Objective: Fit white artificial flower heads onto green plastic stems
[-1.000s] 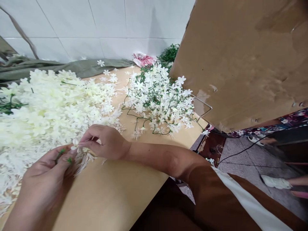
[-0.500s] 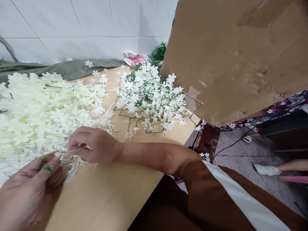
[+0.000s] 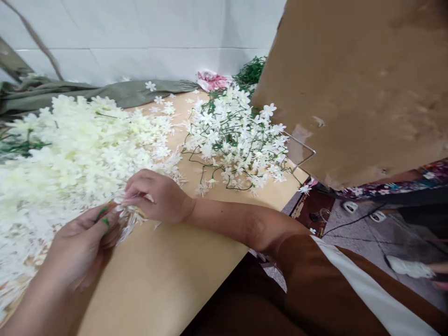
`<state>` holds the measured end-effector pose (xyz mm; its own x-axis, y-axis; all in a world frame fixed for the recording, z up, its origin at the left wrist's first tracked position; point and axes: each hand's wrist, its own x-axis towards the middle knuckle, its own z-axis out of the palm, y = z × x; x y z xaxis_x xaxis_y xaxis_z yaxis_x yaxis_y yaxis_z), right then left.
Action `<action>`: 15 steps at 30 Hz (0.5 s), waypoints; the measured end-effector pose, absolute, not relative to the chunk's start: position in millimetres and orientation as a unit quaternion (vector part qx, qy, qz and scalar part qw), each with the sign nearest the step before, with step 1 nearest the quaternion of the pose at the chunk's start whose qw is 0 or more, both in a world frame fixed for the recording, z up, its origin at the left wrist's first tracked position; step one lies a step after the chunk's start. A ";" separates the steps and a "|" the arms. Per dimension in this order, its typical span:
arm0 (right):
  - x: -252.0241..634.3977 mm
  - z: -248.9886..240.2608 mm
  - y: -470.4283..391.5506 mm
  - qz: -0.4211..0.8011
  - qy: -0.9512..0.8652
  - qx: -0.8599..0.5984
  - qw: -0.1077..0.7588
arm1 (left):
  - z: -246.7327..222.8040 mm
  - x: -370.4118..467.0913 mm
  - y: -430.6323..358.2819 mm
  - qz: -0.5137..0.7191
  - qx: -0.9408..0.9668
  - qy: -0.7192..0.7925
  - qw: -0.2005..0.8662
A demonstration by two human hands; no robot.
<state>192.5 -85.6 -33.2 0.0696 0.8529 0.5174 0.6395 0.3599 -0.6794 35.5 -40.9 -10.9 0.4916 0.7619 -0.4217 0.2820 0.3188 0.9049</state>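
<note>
My left hand [image 3: 82, 235] is closed, thumb against fingers, and grips a green plastic stem [image 3: 105, 221] whose ends poke out between the fingers. Right at its fingertips, my right hand [image 3: 163, 196] pinches a small white artificial flower [image 3: 119, 200], partly hidden by the fingers. White, thread-like flower bases lie just below the two hands. Behind and left of them spreads a big heap of loose cream-white artificial flowers [image 3: 80, 144]. Beyond my right hand, white flowers fixed on green stems form a second pile [image 3: 238, 140].
The tan table [image 3: 168, 270] runs under both piles. A large cardboard sheet [image 3: 350, 93] stands at the right, with a bent metal wire [image 3: 308, 158] by its lower edge. Grey-green cloth [image 3: 122, 95] and a pink-white cloth [image 3: 213, 80] lie along the tiled wall. Another person's shoe [image 3: 408, 267] is on the floor.
The camera has turned a little left, so everything sits further right in the picture. Both hands stay together at the fingertips, still closed.
</note>
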 end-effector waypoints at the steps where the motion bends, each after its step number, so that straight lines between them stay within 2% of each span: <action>1: 192.6 -35.9 -85.8 0.105 -0.675 -0.541 0.491 | -5.9 37.8 -44.1 0.195 0.509 0.478 0.689; 4: 191.7 -43.2 -87.4 0.090 -0.672 -0.493 0.546 | 1.1 42.5 -50.3 0.241 0.457 0.472 0.714; 7: 190.1 -45.0 -89.9 0.126 -0.641 -0.477 0.588 | -1.9 43.2 -49.2 0.280 0.443 0.441 0.728; 11: 188.3 -40.5 -94.1 0.186 -0.604 -0.499 0.592 | -8.5 40.3 -44.3 0.279 0.422 0.430 0.747; 15: 187.0 -36.9 -97.9 0.194 -0.598 -0.519 0.579 | -11.5 37.9 -43.1 0.288 0.421 0.413 0.754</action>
